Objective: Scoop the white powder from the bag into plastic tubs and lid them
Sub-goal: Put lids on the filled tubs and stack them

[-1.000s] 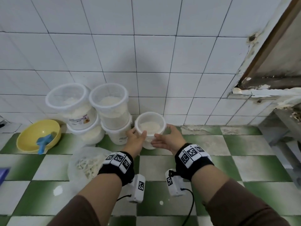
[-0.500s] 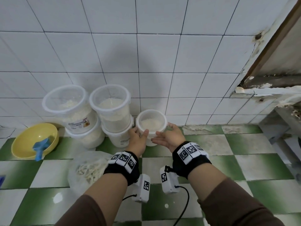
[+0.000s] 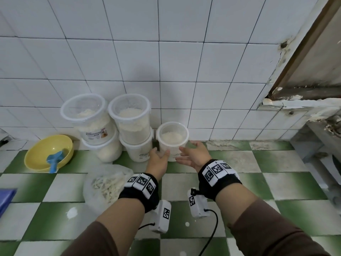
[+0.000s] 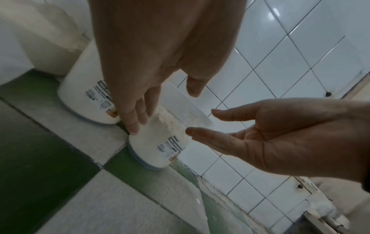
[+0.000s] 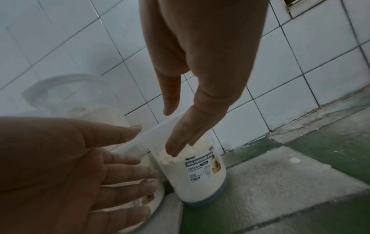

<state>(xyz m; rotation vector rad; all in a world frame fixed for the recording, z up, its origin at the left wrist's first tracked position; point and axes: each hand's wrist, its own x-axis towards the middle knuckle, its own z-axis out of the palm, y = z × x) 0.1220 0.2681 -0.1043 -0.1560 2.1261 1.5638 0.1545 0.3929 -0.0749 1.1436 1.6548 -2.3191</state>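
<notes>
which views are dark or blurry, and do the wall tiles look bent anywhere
Head view: bright and sharp, wall tiles bowed by the wide lens. Left wrist view: dim, left hand soft and shadowed. Right wrist view: dim too, stacked tubs blurred.

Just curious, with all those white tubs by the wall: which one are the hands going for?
The single tub standing alone on the floor, rightmost. The left hand and right hand flank it, open; the others are stacked in pairs.
</notes>
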